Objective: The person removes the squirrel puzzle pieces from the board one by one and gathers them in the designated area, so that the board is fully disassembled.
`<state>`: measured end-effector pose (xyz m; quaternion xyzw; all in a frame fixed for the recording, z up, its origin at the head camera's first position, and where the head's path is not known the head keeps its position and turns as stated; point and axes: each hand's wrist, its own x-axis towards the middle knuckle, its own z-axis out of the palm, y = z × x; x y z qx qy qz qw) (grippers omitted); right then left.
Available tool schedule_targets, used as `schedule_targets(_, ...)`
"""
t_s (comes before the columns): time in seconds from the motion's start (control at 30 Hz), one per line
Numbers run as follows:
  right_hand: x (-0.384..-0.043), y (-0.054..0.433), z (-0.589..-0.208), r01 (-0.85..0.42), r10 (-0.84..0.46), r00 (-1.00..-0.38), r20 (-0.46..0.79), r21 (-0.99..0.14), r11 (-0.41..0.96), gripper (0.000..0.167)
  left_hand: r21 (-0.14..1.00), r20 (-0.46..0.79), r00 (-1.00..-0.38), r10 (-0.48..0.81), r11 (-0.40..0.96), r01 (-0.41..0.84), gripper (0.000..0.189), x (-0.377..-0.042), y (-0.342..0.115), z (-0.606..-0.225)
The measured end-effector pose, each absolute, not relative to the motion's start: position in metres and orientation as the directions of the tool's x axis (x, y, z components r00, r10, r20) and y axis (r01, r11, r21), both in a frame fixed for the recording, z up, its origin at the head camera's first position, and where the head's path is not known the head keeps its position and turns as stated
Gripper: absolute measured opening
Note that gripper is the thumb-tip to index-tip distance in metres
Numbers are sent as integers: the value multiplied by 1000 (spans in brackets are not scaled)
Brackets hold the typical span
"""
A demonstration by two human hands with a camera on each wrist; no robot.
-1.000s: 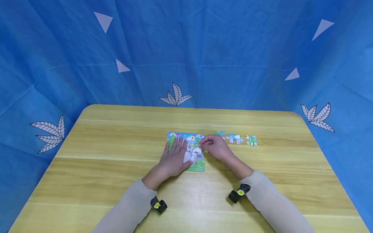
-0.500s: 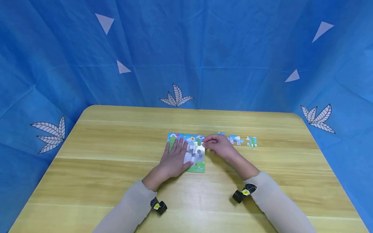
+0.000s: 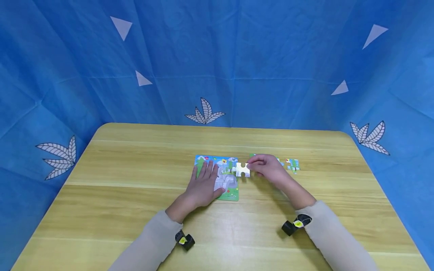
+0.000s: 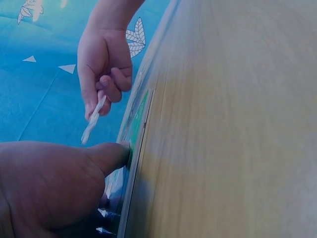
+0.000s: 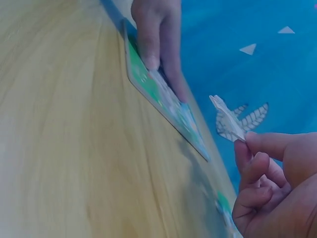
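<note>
A puzzle piece, pale and glossy in the light, is pinched between thumb and fingers of my right hand. It is held up just right of the puzzle board, above the table in both wrist views. My left hand rests flat on the left part of the board with its fingers spread, hiding much of the picture. The board's picture has a blue top, a green bottom edge and a grey-white area in the middle. In the right wrist view the pinched puzzle piece is seen nearly edge-on.
Loose puzzle pieces lie on the wooden table to the right of the board, some partly behind the right hand. A blue curtain with white triangles and leaf prints hangs around the back and sides.
My right hand has moved right, off the board, carrying the puzzle piece with it. A grey-white area now shows on the board there. The left hand has stayed in place.
</note>
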<state>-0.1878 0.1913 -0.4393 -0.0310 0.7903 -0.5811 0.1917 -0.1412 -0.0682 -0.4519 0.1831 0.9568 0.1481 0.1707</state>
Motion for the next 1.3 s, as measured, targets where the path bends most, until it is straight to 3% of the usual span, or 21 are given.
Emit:
schedule_targets(0.6,-173,264,-424,168,-242,-931,-272,-910,379,32,342,-269,-876,400,890,301,85,-141,-68,-453)
schedule_targets(1.3,-164,334,-435,223,-196,-919,-342,-861,457,38,343,-265,-873,410,886,312,85,-139,-70,-450)
